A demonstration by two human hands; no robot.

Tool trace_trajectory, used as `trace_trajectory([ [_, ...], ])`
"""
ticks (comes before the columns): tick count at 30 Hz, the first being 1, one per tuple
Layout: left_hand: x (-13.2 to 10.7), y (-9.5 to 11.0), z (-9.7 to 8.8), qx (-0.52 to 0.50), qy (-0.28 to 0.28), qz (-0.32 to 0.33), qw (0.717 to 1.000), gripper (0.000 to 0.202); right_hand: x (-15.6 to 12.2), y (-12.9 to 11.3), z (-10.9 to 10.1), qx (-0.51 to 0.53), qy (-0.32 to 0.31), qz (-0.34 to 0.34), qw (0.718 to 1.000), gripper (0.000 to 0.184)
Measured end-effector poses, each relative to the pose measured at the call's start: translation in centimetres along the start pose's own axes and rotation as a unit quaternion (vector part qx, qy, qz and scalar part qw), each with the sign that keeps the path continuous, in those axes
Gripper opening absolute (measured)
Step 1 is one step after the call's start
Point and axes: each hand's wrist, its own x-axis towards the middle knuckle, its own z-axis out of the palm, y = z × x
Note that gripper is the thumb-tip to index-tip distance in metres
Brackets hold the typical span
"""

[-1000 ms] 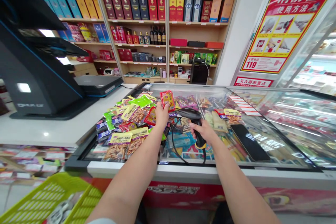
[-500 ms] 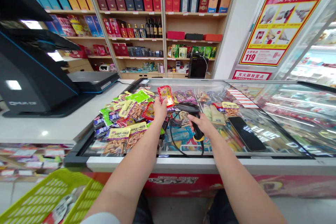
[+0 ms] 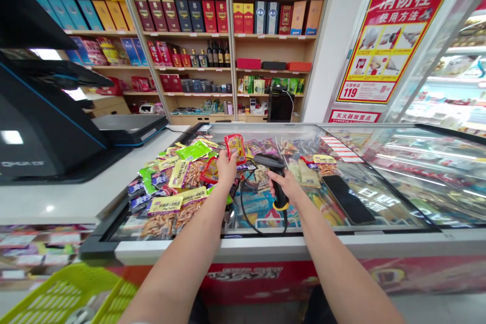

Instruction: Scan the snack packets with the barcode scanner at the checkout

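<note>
My left hand (image 3: 227, 168) is closed on a small red snack packet (image 3: 235, 145), held upright above a heap of snack packets (image 3: 174, 182) on the glass lid of a chest freezer (image 3: 379, 162). My right hand (image 3: 286, 186) grips the handle of a black barcode scanner (image 3: 270, 162) with a yellow base; its head points left toward the red packet. The scanner's black cable (image 3: 246, 207) loops on the glass below it.
A black phone (image 3: 347, 192) lies on the glass to the right of my right hand. A black till terminal (image 3: 41, 126) stands on the white counter at left. A yellow-green basket (image 3: 64, 296) sits at the bottom left. Shelves of boxed goods line the back wall.
Both hands keep their hold and stay close together; the red packet and the scanner sit slightly lower and further left in view as the camera shifts.
</note>
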Motion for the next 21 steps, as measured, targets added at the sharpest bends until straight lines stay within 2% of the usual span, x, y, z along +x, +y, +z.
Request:
trace_trajectory([
  [4,-0.3,0.9,1.1,-0.041,-0.046,0.011,0.998,0.014,-0.1,-0.6,-0.4,0.043,0.021,-0.013,0.999,0.045],
  [7,-0.5,2.6,2.3,0.008,-0.077,0.052,0.996,0.016,-0.1,-1.2,-1.4,0.068,0.045,-0.017,0.997,0.047],
  [10,-0.8,5.0,4.3,0.069,-0.124,0.093,0.985,0.014,-0.3,-1.7,-3.6,0.084,0.08,-0.022,0.993,0.048],
  [13,-1.6,7.6,7.4,0.097,-0.193,0.118,0.969,0.018,-1.1,-2.2,-6.5,0.089,0.109,-0.034,0.989,0.046],
  [16,-2.9,9.9,11.4,0.108,-0.258,0.135,0.951,0.022,-2.4,-2.7,-9.7,0.082,0.163,-0.051,0.982,0.046],
  [21,-5.8,12.8,17.6,0.119,-0.327,0.162,0.923,0.029,-5.2,-3.6,-13.9,0.068,0.251,-0.061,0.964,0.047],
])
